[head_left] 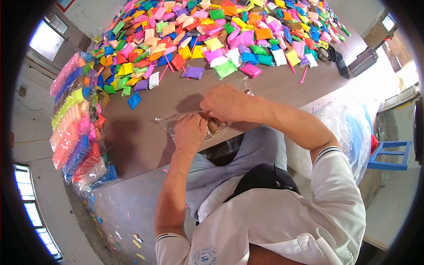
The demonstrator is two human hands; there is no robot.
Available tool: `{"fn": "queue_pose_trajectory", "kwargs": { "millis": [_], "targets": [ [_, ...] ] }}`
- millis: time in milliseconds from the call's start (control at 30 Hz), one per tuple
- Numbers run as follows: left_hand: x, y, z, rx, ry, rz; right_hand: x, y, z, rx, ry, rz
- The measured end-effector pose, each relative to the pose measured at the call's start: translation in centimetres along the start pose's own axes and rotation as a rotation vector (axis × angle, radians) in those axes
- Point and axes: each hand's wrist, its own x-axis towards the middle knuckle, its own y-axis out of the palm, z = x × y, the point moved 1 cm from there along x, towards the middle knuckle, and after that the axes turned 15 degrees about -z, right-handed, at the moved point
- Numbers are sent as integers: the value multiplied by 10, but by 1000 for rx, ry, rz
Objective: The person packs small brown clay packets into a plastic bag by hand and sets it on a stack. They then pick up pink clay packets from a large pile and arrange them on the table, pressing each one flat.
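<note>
Presently, one bag (165, 122) lay at the near edge of the table (141, 150) and was gripped by both hands. The left hand (190, 132) was clenched on its edge; the right hand (229, 104) was pinched at its mouth. Brown packets (215, 126) were seen inside, but could not be counted behind the fingers. Stacks (73, 132) of filled bags were noted along the left edge, roughly ten. The pile (212, 35) held hundreds, uncounted. Judged: bagging well short of done, most packets loose.
</note>
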Motion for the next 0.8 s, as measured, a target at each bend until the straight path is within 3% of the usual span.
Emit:
{"fn": "queue_pose_trajectory", "kwargs": {
  "millis": [67,167,267,467,667,800],
  "targets": [
    [-2,3,3,5,29,-25,-9,7,1,-64,-70,-61],
    [1,-3,-1,76,-40,142,-19,18,1,-76,-93,-227],
    [2,-6,0,-28,-29,117,-22,23,-4,-62,-134,-258],
    [11,-39,-18,-121,-159,252,-28,16,1,-68,-55,-208],
    [4,-75,-11,-151,-39,24,-32,24,-3,-76,-101,-277],
    [-15,-96,10,-96,-141,-197,-33,28,-3,-110,-125,-309]
  ]
}}
